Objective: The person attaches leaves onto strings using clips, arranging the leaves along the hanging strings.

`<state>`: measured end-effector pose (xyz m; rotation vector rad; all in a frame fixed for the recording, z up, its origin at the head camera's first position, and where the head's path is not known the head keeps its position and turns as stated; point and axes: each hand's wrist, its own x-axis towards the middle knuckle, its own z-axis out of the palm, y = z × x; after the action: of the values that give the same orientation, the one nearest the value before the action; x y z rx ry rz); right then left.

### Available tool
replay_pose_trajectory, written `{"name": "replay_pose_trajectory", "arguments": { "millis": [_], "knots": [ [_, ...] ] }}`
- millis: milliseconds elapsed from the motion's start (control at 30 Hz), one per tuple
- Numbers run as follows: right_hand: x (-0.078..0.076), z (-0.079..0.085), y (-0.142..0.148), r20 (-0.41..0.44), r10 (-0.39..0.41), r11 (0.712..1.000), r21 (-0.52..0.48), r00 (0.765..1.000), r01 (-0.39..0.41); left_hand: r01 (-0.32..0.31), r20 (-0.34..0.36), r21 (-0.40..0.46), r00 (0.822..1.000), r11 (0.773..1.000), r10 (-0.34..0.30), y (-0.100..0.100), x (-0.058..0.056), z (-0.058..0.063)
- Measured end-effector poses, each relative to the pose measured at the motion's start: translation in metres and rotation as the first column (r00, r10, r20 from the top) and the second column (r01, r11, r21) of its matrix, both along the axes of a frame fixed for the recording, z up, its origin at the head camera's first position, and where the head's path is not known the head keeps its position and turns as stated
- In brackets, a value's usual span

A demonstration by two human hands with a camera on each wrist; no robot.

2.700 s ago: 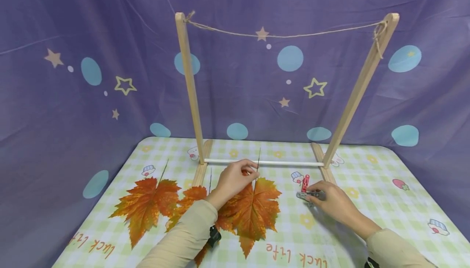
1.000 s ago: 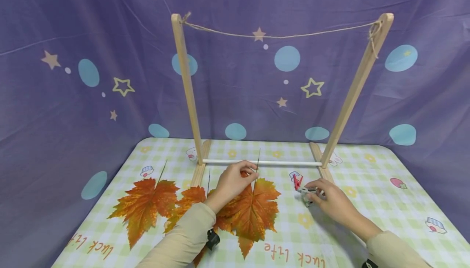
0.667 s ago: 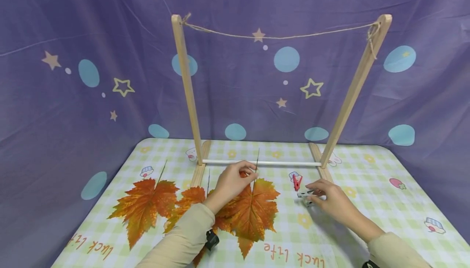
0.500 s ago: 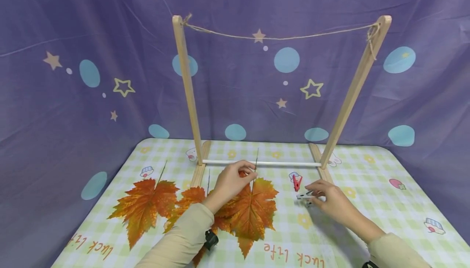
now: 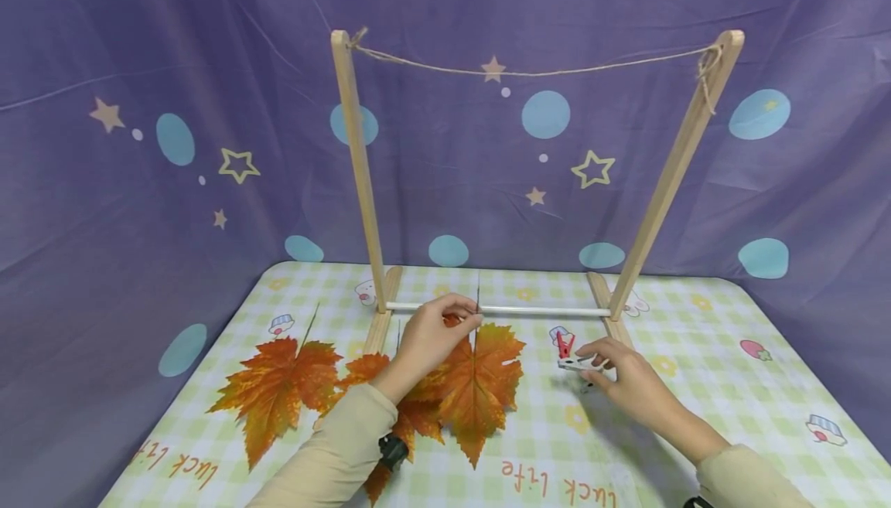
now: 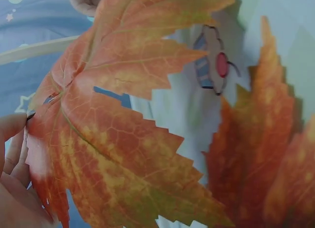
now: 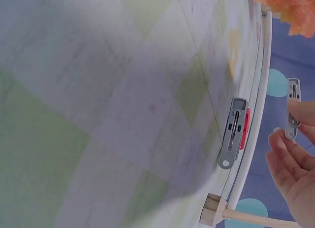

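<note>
My left hand (image 5: 431,335) pinches the thin stem of an orange maple leaf (image 5: 476,388). In the left wrist view this leaf (image 6: 123,159) fills much of the picture, tilted up off the cloth. Between thumb and fingers, my right hand (image 5: 623,375) holds a grey clothespin (image 7: 294,92) just above the table. A second grey clothespin (image 7: 234,134) lies on the cloth below it, beside a red clothespin (image 5: 564,346). Another maple leaf (image 5: 281,384) lies flat at the left. More leaves (image 5: 418,419) are partly hidden under my left forearm.
A wooden frame stands at the back, with a left post (image 5: 360,160), a right post (image 5: 675,175) and a white crossbar (image 5: 543,311). Twine (image 5: 445,69) hangs slightly slack between the post tops. A checked cloth (image 5: 703,384) covers the table, with a purple curtain (image 5: 445,168) behind.
My left hand has moved slightly up and left, lifting the held leaf with it. My right hand has raised and turned the grey clothespin, away from the other clothespins on the cloth.
</note>
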<state>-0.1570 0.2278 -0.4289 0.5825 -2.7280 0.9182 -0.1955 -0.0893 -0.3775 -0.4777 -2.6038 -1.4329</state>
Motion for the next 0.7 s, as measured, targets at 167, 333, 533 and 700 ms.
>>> {"name": "replay_pose_trajectory", "arguments": {
  "millis": [167, 333, 533, 700],
  "knots": [
    [0.0, -0.001, -0.001, -0.014, -0.008, 1.0, 0.002, 1.0, 0.008, 0.007, -0.032, 0.022, 0.999, 1.0, -0.006, 0.0, 0.003, 0.012],
    [0.0, -0.001, -0.003, -0.02, -0.023, 1.0, 0.0, 1.0, 0.023, 0.025, -0.089, 0.025, 0.996, 0.999, -0.023, -0.002, 0.006, 0.023],
    [0.002, 0.0, -0.004, -0.045, -0.031, 1.0, 0.0, 0.999, 0.031, 0.029, -0.146, 0.042, 0.989, 0.999, -0.023, -0.007, 0.007, 0.039],
    [0.001, -0.001, -0.004, -0.059, -0.039, 0.999, -0.018, 0.998, 0.038, 0.01, -0.175, 0.016, 0.985, 1.0, -0.007, -0.012, 0.006, 0.049]
  ]
}}
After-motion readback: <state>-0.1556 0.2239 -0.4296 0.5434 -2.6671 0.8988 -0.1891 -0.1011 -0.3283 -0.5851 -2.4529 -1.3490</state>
